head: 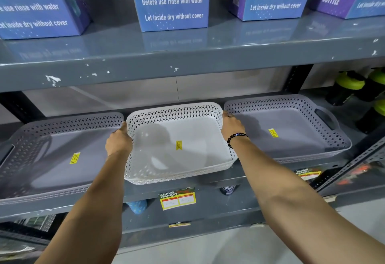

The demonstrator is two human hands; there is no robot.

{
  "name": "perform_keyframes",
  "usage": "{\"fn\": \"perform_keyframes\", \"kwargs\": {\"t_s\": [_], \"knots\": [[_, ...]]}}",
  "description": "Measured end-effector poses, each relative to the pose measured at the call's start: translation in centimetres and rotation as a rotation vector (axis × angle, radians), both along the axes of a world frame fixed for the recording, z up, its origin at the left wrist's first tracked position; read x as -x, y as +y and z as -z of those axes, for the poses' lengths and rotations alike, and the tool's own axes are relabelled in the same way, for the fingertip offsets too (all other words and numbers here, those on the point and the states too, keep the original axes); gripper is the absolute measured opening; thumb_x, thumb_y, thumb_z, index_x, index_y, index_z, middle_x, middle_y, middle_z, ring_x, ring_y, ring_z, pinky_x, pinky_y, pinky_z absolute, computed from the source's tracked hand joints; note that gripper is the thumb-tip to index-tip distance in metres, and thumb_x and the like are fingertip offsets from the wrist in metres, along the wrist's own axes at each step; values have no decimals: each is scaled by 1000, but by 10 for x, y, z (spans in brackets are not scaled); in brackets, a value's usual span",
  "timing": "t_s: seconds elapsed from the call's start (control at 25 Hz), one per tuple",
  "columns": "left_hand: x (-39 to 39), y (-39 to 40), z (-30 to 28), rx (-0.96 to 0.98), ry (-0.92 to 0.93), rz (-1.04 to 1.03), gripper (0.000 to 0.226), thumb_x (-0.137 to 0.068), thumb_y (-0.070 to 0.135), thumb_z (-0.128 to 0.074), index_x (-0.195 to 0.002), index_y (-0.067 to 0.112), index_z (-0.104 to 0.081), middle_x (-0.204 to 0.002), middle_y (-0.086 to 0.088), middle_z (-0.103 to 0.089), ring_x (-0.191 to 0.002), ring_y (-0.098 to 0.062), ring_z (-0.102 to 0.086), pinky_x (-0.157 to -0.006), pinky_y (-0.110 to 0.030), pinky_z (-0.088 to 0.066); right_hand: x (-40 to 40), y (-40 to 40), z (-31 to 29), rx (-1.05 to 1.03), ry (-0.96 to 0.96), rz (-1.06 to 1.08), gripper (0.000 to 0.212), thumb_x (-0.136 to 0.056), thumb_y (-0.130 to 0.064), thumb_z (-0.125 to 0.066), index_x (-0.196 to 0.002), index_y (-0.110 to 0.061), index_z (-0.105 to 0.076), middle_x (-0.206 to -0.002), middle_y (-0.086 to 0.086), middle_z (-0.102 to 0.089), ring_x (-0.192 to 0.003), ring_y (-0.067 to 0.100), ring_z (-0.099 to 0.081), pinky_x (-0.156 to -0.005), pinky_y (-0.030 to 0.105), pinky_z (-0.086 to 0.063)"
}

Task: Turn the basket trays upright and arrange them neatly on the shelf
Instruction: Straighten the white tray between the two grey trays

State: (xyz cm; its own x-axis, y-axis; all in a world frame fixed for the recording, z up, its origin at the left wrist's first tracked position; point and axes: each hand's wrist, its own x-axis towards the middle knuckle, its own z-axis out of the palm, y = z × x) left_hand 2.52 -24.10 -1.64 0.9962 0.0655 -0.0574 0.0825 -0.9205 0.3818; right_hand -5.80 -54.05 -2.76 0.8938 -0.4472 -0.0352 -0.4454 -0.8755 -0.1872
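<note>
On the grey shelf (208, 197) stand three basket trays, all upright: two grey trays (62, 155) (291, 130) at the sides and a white tray (179, 145) between them (its front edge overhangs a little). The left hand (118, 141) and right hand (231, 125) hold the white tray's side walls, fingers grasping its rims.

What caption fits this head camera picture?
Both hands, left and right, hold the white basket tray upright between two grey ones.
</note>
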Motion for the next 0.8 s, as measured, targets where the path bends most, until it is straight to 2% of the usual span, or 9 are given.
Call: {"fn": "perform_keyframes", "kwargs": {"t_s": [0.24, 0.8], "knots": [[-1, 0, 1, -4, -5, 27, 61, -93, -2, -31, -149, 25, -29, -122, -24, -61, -104, -41, -59, -81, -43, -50, 0, -1, 1, 7, -1, -4, 55, -88, 11, -37, -140, -1, -31, -128, 24, -53, -107, 38, -62, -81, 43, -53], [17, 3, 0, 22, -12, 22, 63, -92, -2, -33, -148, 27, -31, -123, -23, -61, -107, -41, -58, -83, -43, -49, 16, 1, 1, 41, -2, -9, 58, -89, 8, -36, -145, -3, -27, -127, 24, -57, -106, 37, -64, -82, 43, -54]]}}
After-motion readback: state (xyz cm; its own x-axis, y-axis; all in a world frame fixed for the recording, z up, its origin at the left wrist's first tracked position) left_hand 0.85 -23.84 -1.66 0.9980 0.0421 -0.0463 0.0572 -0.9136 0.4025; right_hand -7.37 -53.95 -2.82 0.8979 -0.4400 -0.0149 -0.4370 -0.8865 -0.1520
